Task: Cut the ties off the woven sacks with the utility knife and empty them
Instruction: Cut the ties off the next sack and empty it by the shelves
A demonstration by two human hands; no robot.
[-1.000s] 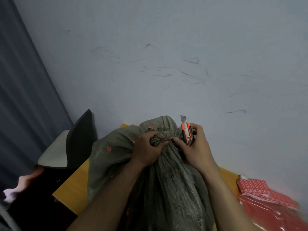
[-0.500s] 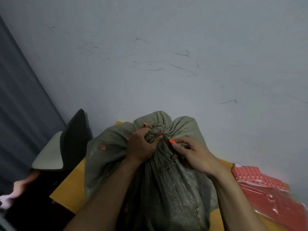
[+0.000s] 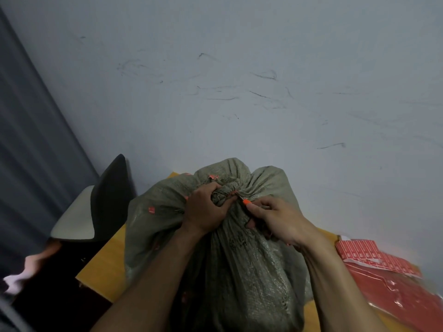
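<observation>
While woven sack stands bulky on yellow desk, neck bunched shut, nothing emptied yet. Left hand grips gathered neck, fingers curled tight round it. Right hand holds utility knife, fingers wrapped over handle, only orange tip showing. Change: knife, a second ago upright beside neck with blade up, now tipped down, tip at orange tie. Likely meaning: cut starting; tie seems unsevered, emptying waits.

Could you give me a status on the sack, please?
Left hand grips woven sack at tied neck. Right hand holds utility knife there. Nothing in the way.
</observation>
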